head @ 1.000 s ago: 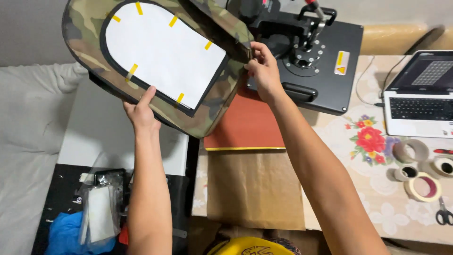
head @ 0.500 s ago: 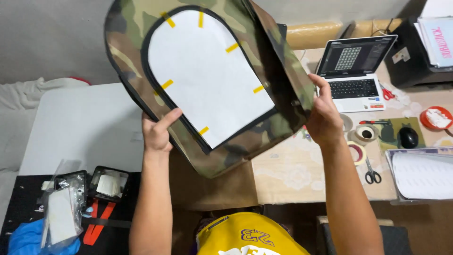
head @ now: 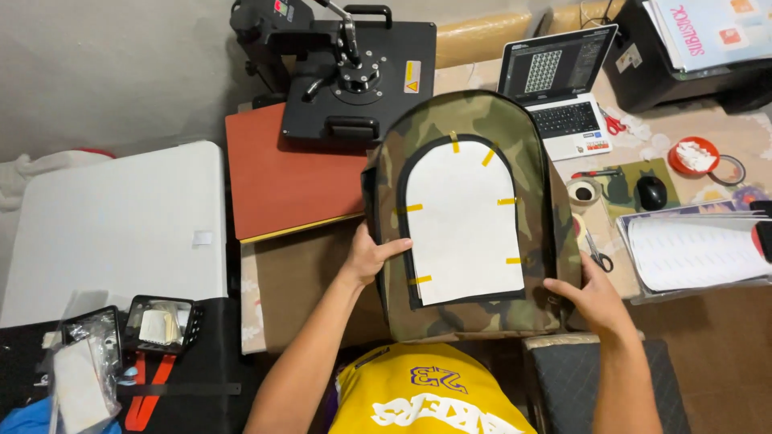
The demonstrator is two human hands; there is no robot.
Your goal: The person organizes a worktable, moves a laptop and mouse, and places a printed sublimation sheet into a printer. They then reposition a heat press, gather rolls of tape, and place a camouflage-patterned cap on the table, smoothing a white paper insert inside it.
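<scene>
A cluttered desk (head: 691,321) filled the frame. At its centre stood a camouflage backpack (head: 470,217), a white sheet (head: 462,225) fixed to its front with yellow tape strips. The left hand (head: 371,255) gripped its left edge, thumb over the front; the right hand (head: 593,296) clasped its lower right corner. Behind, at upper centre, sat a black heat press (head: 346,72); a laptop (head: 563,88) stood upper right.

1. Backpack (head: 470,217) sits centre on the tabletop (head: 305,281), paper sheet (head: 462,221) on its front.
2. Left hand (head: 368,257) on its left edge, right hand (head: 591,297) at its lower right.
3. Heat press (head: 346,68) behind-left; laptop (head: 559,88) behind-right.
4. Scissors (head: 597,255), mouse (head: 651,191), paper stack (head: 696,253) right of the backpack.
</scene>
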